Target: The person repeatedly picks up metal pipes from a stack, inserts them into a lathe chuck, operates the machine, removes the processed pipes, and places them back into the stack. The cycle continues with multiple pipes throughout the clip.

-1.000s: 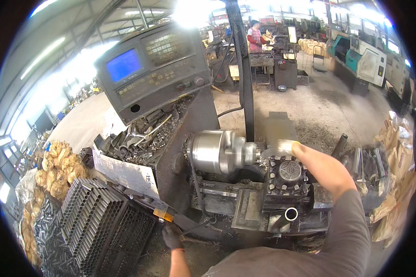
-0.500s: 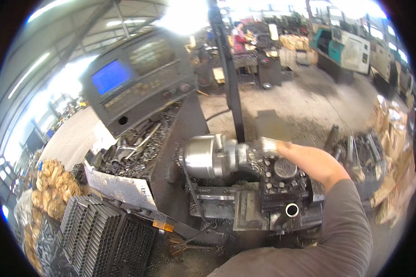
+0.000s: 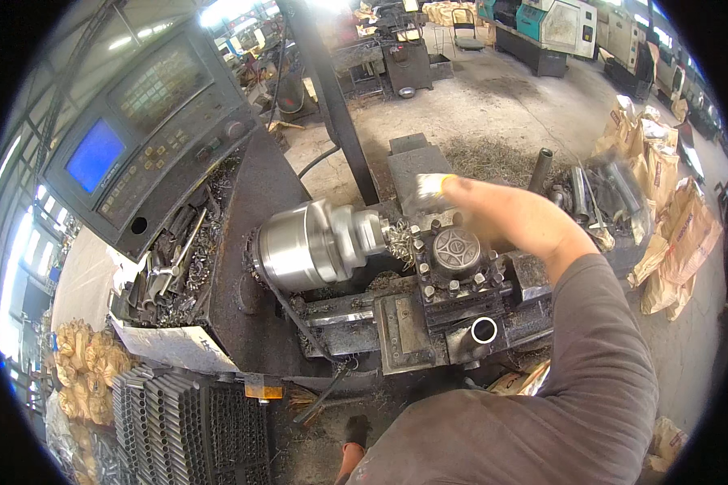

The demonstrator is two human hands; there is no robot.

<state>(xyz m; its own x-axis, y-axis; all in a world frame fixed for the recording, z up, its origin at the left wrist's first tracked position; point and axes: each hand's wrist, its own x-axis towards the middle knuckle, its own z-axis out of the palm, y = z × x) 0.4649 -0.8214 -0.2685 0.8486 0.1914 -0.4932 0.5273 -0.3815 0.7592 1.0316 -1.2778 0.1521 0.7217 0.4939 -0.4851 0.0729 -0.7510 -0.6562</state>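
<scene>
My right hand (image 3: 431,192) reaches over the lathe from the right, in what looks like a pale glove with a yellow edge. It hovers above and behind the tool post (image 3: 456,249); motion smears its fingers, so what they hold, if anything, cannot be made out. Left of it is the shiny chuck (image 3: 295,249), whose jaws look blurred. Curled metal shavings (image 3: 400,241) hang between chuck and tool post. A short metal tube (image 3: 483,330) stands upright on the near side of the carriage. My left hand does not show.
A control panel (image 3: 141,121) with a blue screen rises at left, above a tray of metal parts and shavings (image 3: 170,271). Stacked tubes (image 3: 158,420) stand below it. Paper sacks (image 3: 671,242) line the right side. A dark post (image 3: 336,105) stands behind the chuck.
My view has shifted, so the lathe sits further left. My right hand has moved from beside the workpiece to above and behind the tool post.
</scene>
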